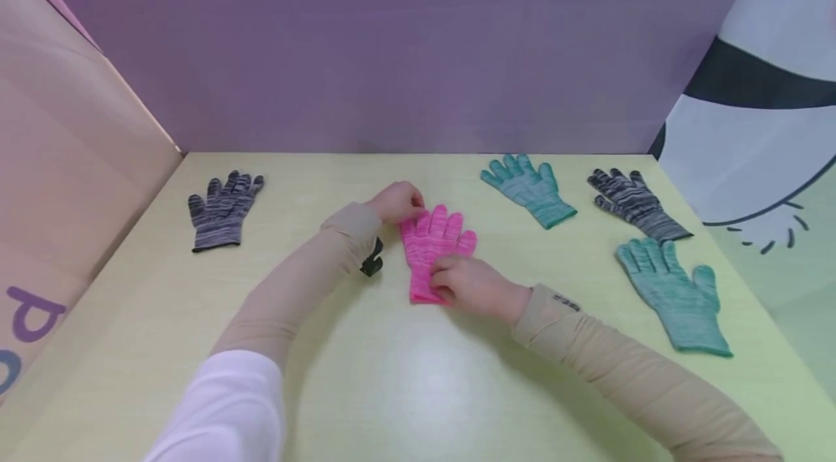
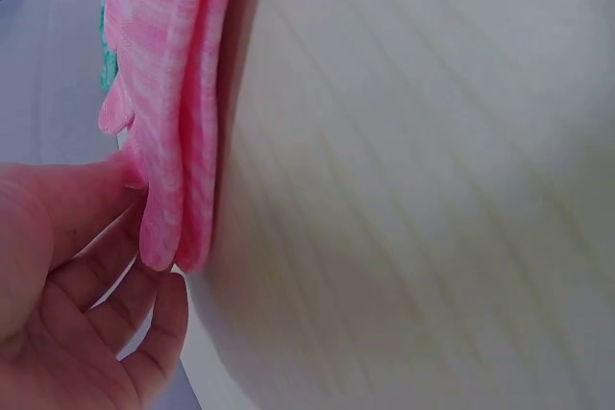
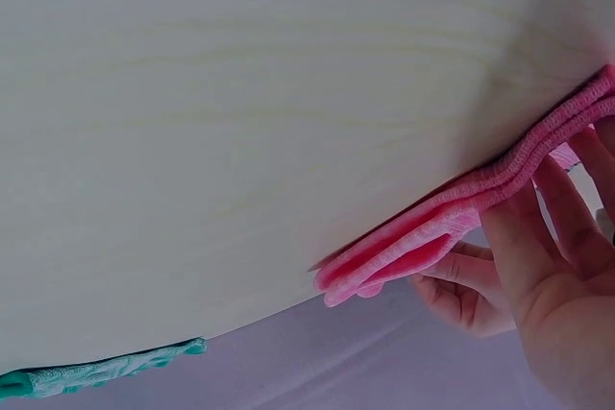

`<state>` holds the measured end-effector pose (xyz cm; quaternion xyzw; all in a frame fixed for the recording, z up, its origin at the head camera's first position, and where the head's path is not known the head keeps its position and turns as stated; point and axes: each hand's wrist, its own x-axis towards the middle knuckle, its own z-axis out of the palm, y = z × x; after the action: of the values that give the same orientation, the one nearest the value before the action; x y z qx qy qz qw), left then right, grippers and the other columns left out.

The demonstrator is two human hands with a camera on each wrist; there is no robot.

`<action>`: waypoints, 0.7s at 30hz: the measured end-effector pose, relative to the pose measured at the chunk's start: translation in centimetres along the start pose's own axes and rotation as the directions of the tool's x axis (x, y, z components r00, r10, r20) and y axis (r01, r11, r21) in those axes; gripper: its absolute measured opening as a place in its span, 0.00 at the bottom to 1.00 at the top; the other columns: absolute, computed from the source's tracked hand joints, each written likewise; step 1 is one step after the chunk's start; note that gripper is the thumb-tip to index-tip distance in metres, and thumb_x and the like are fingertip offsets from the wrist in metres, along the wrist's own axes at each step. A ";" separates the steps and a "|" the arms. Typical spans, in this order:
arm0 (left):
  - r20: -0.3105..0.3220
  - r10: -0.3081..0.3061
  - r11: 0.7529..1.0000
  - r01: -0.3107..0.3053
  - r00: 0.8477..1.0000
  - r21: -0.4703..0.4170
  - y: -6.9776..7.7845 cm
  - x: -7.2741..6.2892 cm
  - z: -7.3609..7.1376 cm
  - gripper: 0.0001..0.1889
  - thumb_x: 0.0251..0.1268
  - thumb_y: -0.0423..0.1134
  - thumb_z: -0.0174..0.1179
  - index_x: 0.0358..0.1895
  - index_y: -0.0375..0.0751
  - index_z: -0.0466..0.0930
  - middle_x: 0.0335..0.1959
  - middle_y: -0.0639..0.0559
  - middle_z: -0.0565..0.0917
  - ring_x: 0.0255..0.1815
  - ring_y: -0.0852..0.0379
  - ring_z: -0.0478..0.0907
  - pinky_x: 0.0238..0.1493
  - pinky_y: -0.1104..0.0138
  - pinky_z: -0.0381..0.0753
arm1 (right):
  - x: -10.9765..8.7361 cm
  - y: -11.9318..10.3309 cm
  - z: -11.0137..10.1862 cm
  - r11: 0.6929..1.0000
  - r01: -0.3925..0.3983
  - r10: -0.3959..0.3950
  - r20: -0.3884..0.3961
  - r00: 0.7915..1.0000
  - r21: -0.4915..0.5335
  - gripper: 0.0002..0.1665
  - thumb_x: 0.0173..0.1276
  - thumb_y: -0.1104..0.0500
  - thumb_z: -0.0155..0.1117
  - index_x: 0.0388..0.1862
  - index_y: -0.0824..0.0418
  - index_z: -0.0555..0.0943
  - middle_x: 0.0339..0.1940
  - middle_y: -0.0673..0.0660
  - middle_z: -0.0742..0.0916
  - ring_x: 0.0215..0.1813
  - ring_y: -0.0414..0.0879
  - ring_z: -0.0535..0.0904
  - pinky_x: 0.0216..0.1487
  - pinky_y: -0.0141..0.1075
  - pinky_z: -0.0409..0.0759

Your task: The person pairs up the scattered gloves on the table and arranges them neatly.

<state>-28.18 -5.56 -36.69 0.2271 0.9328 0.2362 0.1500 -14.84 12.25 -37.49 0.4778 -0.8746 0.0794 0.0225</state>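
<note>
A pink knitted glove [image 1: 432, 252] lies flat mid-table, fingers pointing away and cuff toward me. In the left wrist view two pink glove layers [image 2: 178, 112] lie one over the other. My left hand [image 1: 397, 202] is at the far left fingertip of the glove. Its thumb and fingers [image 2: 161, 328] pinch that tip. My right hand [image 1: 475, 286] rests on the glove's lower right side, near the cuff. In the right wrist view its fairly straight fingers [image 3: 517, 247] touch the edge of the pink layers [image 3: 471, 204].
Two teal gloves [image 1: 532, 190] [image 1: 675, 297] and a grey-black striped glove [image 1: 638, 204] lie on the right of the pale table [image 1: 366, 389]. Another grey-black glove [image 1: 224, 214] lies far left. A purple panel [image 1: 405, 48] stands along the back edge, with printed panels at both sides.
</note>
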 end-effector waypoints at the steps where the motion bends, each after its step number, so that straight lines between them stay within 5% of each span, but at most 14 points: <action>1: 0.000 -0.001 1.000 0.001 1.000 -0.001 0.0 0.1 0.0 0.09 0.65 0.38 0.59 0.39 0.36 0.83 0.38 0.45 0.84 0.39 0.54 0.76 0.48 0.65 0.77 | 0.0 0.0 0.0 1.000 0.000 0.000 0.002 1.000 -0.004 0.06 0.60 0.65 0.66 0.37 0.62 0.86 0.37 0.55 0.84 0.41 0.46 0.79 0.46 0.34 0.81; 11: 0.010 0.009 1.000 -0.009 1.000 0.003 0.2 0.5 0.0 0.06 0.63 0.37 0.61 0.30 0.38 0.82 0.27 0.52 0.80 0.31 0.58 0.72 0.36 0.71 0.73 | 0.0 0.0 0.0 1.000 0.016 -0.017 -0.009 1.000 -0.017 0.06 0.60 0.65 0.66 0.36 0.61 0.86 0.36 0.54 0.84 0.40 0.45 0.79 0.45 0.34 0.81; 21: 0.029 0.038 0.999 -0.039 0.999 0.036 0.7 0.6 -0.3 0.05 0.62 0.34 0.60 0.37 0.35 0.79 0.36 0.45 0.81 0.39 0.54 0.74 0.45 0.66 0.76 | -0.2 0.0 -0.1 1.000 0.017 -0.017 -0.012 1.000 -0.023 0.06 0.60 0.65 0.66 0.36 0.62 0.86 0.37 0.55 0.84 0.42 0.46 0.80 0.47 0.35 0.81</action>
<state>-28.55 -4.83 -36.23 0.2511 0.9302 0.2190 0.1542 -14.73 12.38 -37.36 0.4844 -0.8712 0.0719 0.0340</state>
